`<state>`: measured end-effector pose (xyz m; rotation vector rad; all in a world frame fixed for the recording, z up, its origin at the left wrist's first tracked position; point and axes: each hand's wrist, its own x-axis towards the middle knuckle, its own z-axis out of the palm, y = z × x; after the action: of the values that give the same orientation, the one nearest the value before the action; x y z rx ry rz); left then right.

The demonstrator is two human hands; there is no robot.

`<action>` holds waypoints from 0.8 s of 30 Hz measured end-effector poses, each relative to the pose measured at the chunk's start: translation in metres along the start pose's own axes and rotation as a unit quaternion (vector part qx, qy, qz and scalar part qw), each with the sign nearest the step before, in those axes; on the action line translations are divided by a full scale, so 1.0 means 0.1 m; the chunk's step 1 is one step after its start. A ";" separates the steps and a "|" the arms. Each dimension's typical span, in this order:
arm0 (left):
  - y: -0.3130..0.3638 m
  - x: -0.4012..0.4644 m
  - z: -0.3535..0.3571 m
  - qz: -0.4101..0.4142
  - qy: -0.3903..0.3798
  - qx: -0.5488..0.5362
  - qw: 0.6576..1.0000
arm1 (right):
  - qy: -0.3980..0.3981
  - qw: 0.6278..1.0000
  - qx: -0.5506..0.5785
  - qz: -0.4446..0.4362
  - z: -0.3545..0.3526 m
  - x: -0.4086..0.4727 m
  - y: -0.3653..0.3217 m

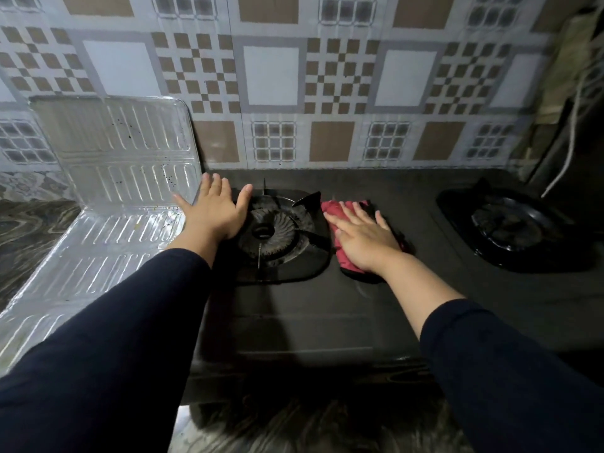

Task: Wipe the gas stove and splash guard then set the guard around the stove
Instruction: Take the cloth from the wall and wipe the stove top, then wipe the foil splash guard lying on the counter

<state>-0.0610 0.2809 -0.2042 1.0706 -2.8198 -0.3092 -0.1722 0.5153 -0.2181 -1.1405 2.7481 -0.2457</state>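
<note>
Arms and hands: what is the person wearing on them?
Both arms are covered by long, plain dark navy sleeves that stop at the wrists. The left hand and right hand are bare: no gloves, and no rings, watch or bracelet that I can see on the fingers or wrists.

Bare stove top (327, 308) lies open between the burners (271, 230) (splash guard (121, 158) walls the left).
</note>
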 end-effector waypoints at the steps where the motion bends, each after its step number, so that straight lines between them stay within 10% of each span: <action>1: 0.00 0.00 0.01 0.001 0.002 -0.001 1.000 | 0.004 1.000 0.002 0.005 0.02 -0.11 -0.03; 17: -0.34 -0.89 -0.09 0.005 0.042 -0.070 0.997 | 0.207 0.970 0.084 0.099 0.39 -1.20 -0.95; 24: -0.87 -1.50 -0.13 -0.068 0.073 -0.102 0.990 | 0.260 0.960 0.084 -0.058 0.67 -1.32 -1.69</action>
<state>0.1090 0.3153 -0.2159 1.1893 -2.5287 -0.4986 0.0503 0.4854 -0.2374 -1.3486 3.0076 -0.8963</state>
